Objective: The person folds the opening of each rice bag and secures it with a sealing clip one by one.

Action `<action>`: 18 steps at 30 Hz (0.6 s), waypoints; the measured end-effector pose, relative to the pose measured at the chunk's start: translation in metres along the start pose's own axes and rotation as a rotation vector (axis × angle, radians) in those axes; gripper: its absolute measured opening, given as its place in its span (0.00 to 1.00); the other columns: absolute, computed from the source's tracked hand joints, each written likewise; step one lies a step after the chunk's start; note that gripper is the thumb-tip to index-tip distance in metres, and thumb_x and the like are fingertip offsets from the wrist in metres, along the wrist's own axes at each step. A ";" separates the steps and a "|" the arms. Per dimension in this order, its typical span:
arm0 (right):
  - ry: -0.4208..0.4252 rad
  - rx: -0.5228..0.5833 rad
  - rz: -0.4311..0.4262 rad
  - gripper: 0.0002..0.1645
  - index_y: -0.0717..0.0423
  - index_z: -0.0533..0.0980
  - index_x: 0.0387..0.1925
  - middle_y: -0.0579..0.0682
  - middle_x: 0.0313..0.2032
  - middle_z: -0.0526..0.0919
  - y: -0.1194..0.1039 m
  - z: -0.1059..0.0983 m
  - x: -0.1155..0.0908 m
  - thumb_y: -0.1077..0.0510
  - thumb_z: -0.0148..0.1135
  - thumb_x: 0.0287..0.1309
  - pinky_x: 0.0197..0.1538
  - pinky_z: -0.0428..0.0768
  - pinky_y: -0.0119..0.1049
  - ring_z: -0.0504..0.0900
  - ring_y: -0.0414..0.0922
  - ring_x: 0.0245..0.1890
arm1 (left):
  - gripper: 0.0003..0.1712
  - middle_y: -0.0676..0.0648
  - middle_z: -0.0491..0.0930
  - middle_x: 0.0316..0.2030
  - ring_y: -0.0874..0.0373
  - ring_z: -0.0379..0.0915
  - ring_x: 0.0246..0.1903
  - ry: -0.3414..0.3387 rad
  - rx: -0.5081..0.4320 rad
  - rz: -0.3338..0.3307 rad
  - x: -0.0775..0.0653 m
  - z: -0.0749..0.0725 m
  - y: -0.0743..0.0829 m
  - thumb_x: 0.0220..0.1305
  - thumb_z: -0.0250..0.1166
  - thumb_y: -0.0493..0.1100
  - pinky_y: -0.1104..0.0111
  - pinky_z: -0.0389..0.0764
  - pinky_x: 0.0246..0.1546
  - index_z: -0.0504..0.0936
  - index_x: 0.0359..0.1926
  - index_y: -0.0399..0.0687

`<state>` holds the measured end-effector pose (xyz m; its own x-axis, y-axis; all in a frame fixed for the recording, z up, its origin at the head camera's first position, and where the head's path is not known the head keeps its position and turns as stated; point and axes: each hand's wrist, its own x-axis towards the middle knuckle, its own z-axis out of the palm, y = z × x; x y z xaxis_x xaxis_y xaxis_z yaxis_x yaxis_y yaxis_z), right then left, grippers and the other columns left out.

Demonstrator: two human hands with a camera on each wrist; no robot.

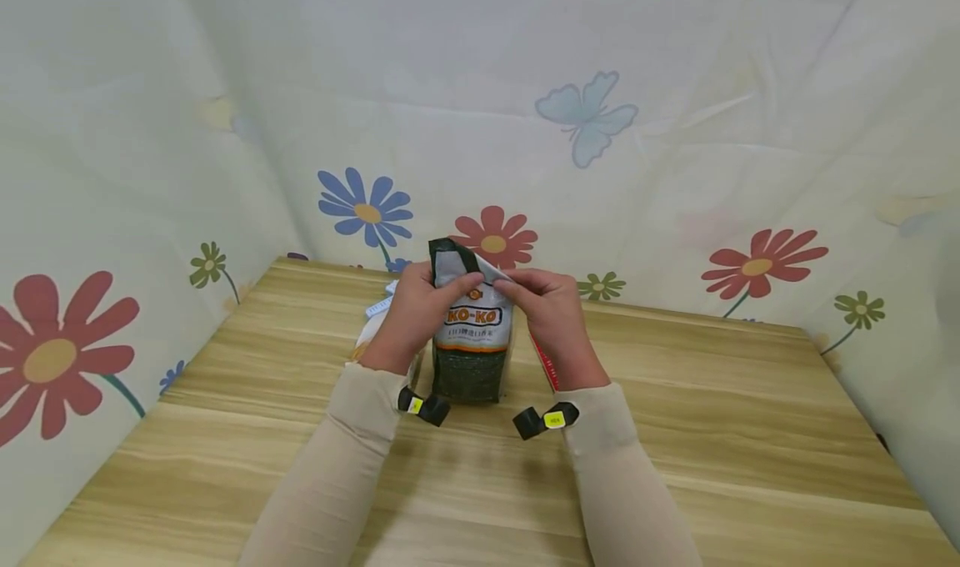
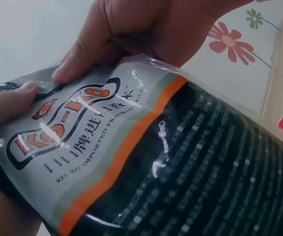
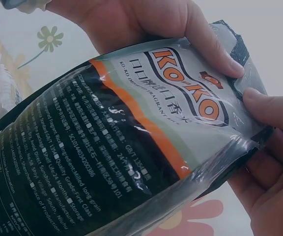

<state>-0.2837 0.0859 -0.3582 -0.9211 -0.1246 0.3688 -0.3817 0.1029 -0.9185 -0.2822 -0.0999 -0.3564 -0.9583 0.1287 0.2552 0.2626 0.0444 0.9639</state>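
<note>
Head view shows the KO-KO rice bag (image 1: pixel 468 371) between the left hand (image 1: pixel 417 310) and right hand (image 1: pixel 558 321), long axis upright, foot seemingly on the bench (image 1: pixel 720 392). Both hands, equally near, pinch its upper part, thumb tips close together. Glossy, dark green below, silvery above an orange band, its top looks folded.

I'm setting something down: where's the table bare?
Bare table spreads right of the right sleeve to the flowered cloth, and left of the left sleeve. The middle is crowded: left hand, right hand, rice bag, a white item and a red item.
</note>
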 end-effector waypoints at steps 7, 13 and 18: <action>0.004 -0.005 0.021 0.15 0.59 0.85 0.44 0.53 0.40 0.87 -0.001 0.001 0.000 0.54 0.68 0.58 0.45 0.82 0.33 0.83 0.41 0.38 | 0.18 0.44 0.85 0.31 0.55 0.84 0.31 0.037 0.015 0.026 0.000 0.003 -0.001 0.61 0.67 0.54 0.63 0.83 0.35 0.84 0.40 0.43; -0.036 -0.011 0.033 0.16 0.59 0.84 0.46 0.55 0.42 0.86 -0.002 -0.003 0.001 0.55 0.67 0.59 0.48 0.81 0.35 0.83 0.42 0.39 | 0.19 0.41 0.84 0.33 0.55 0.83 0.31 0.034 0.047 0.022 0.001 0.002 -0.001 0.61 0.68 0.53 0.62 0.82 0.35 0.84 0.41 0.42; -0.089 -0.008 0.052 0.17 0.56 0.82 0.49 0.54 0.45 0.85 0.000 -0.010 0.001 0.55 0.67 0.59 0.52 0.81 0.37 0.83 0.43 0.43 | 0.17 0.41 0.84 0.33 0.56 0.83 0.31 0.015 0.053 0.025 0.001 0.002 -0.003 0.62 0.67 0.51 0.62 0.82 0.35 0.84 0.42 0.41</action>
<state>-0.2854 0.0952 -0.3569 -0.9293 -0.2065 0.3062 -0.3345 0.1197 -0.9348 -0.2834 -0.0977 -0.3598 -0.9529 0.1151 0.2805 0.2915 0.0936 0.9520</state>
